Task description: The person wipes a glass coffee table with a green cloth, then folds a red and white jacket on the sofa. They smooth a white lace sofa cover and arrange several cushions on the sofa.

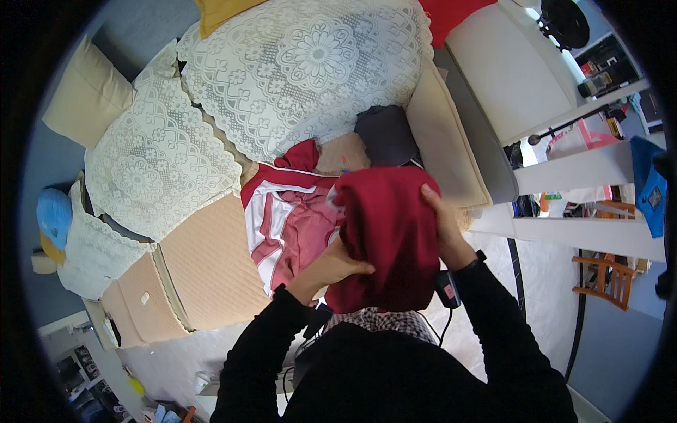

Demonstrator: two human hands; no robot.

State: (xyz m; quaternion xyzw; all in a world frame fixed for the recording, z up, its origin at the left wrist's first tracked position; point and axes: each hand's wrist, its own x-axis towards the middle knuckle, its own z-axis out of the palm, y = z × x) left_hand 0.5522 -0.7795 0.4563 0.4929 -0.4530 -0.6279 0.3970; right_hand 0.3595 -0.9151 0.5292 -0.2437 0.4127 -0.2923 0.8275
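A dark red folded garment (pixel 391 238) is held up in front of my body, between both hands. My left hand (pixel 338 264) grips its left side, the thumb lying over the front of the cloth. On the opposite side, my right hand (pixel 444 222) clasps the edge near the upper corner, fingers partly hidden behind it. Beyond and to the left, a red, white and pink jacket (pixel 291 222) lies spread on the sofa seat. A dark grey folded cloth (pixel 387 135) rests by the sofa's armrest.
White lace covers (pixel 317 84) drape the sofa back, and a beige quilted seat (pixel 211 264) extends left. The padded armrest (pixel 449 132) bounds the right side. A black device with a cable (pixel 448 290) hangs near my right wrist. A wooden chair (pixel 605 280) stands far right.
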